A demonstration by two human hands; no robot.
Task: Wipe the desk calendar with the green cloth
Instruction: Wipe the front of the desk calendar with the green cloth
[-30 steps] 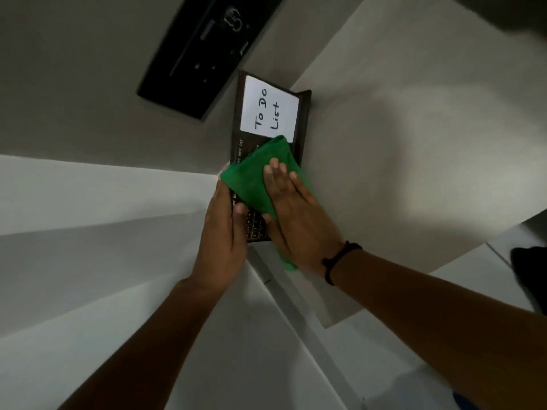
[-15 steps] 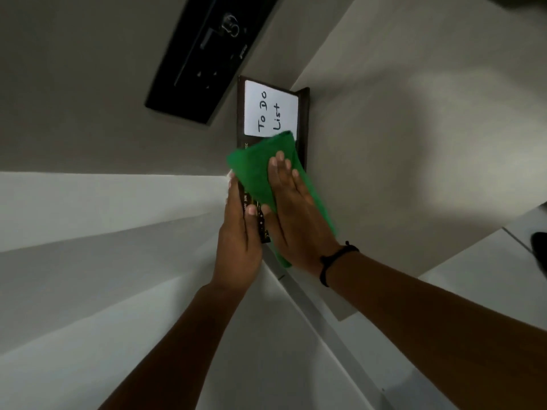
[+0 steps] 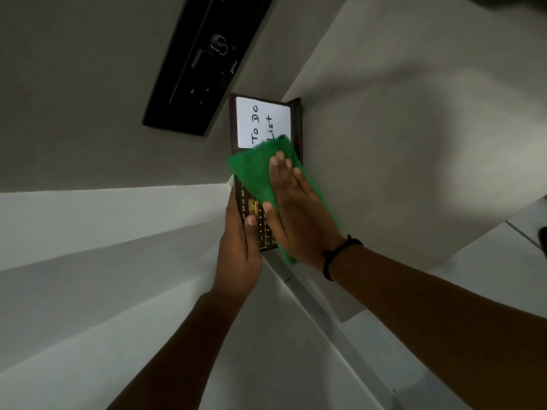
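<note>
Between the two hands, pressed against the pale wall surface ahead of them, sits the dark brown rectangular desk calendar point(image 3: 268, 184), its far end carrying a white paper card point(image 3: 262, 121) hand-lettered "To Do List" and its near end showing gold month names and numbers. The left hand point(image 3: 238, 247) clamps the calendar's left edge, thumb laid over the printed face and the other fingers hidden behind, so how firmly they grip is, I think, hard to judge in this dim light. The right hand point(image 3: 296, 208) lies flat and open, fingers together, pressing the green fuzzy microfibre cloth point(image 3: 254, 170) onto the middle of the calendar, just beside the left thumb. The cloth's leading edge already overlaps the near corner of the white card. The main risk lies there: if the card is only loosely fixed, a push away from the hands could catch its edge, crease it, or peel it off, and damp cloth would smear the ink. A second risk is the single-sided hold; hard pressure from the right palm could pivot or slide the calendar out from under the left thumb. The cloth's trailing end hangs past the right wrist and could bunch under the palm, leaving the numbered near end unwiped. Beyond the hands, the black wall panel point(image 3: 204, 60) stands clear of the stroke.
</note>
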